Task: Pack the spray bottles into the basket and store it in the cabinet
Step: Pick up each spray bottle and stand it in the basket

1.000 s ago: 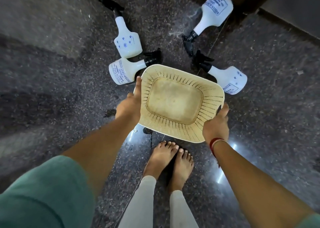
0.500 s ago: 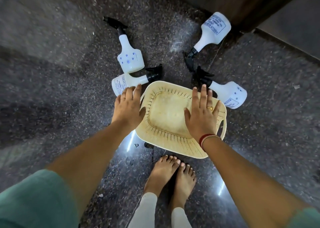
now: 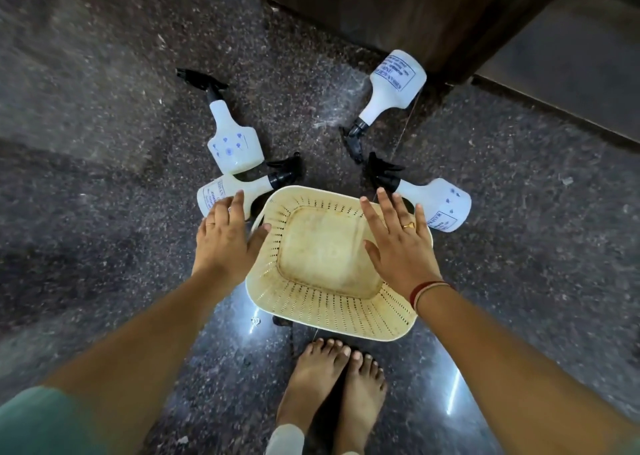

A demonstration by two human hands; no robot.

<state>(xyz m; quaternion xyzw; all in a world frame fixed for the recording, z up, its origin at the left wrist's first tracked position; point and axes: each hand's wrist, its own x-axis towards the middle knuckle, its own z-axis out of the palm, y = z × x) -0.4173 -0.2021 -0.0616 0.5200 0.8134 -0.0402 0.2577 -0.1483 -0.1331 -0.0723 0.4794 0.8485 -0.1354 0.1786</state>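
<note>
A cream perforated basket (image 3: 332, 302) sits on the dark granite floor, nothing inside it. Several white spray bottles with black triggers lie around its far side: one at upper left (image 3: 233, 141), one beside the basket's left corner (image 3: 225, 193), one at upper right (image 3: 393, 89), one at the right (image 3: 438, 203). My left hand (image 3: 225, 240) hovers open over the left rim, its fingertips over the near-left bottle. My right hand (image 3: 401, 243) is spread open above the basket's right side, holding nothing.
A dark wooden cabinet base (image 3: 398, 11) stands at the top, close behind the upper-right bottle. My bare feet (image 3: 332, 382) stand just in front of the basket. Speckled floor stretches left and right.
Both hands let go of the basket, which now rests on the floor. The hands have opened and moved forward over it, the left one reaching toward the near-left bottle.
</note>
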